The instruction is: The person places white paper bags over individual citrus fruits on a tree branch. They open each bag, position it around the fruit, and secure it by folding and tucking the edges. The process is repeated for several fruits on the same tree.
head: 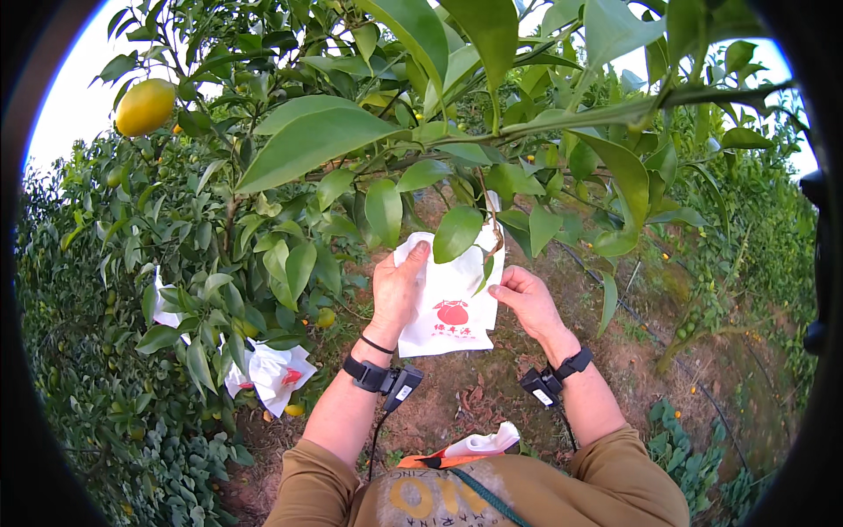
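Observation:
A white paper fruit bag (431,336) with a red fruit print and writing hangs upright in front of me, under a leafy citrus branch (573,120). My left hand (395,290) grips its left edge, the thumb lying on the front face. At the right edge, the thumb and fingers of my right hand (529,300) pinch the paper. A green leaf (458,232) and a thin brown twig cross the bag's upper part. Leaves partly cover the bag's top, and I cannot tell whether a fruit is inside.
Two more white bags, one crumpled (273,375) and one half hidden (166,304), hang in the tree at left. A yellow citrus fruit (145,107) hangs upper left. Rolled white bags (484,441) stick out of an orange pouch at my chest. A black hose (701,388) runs along the ground.

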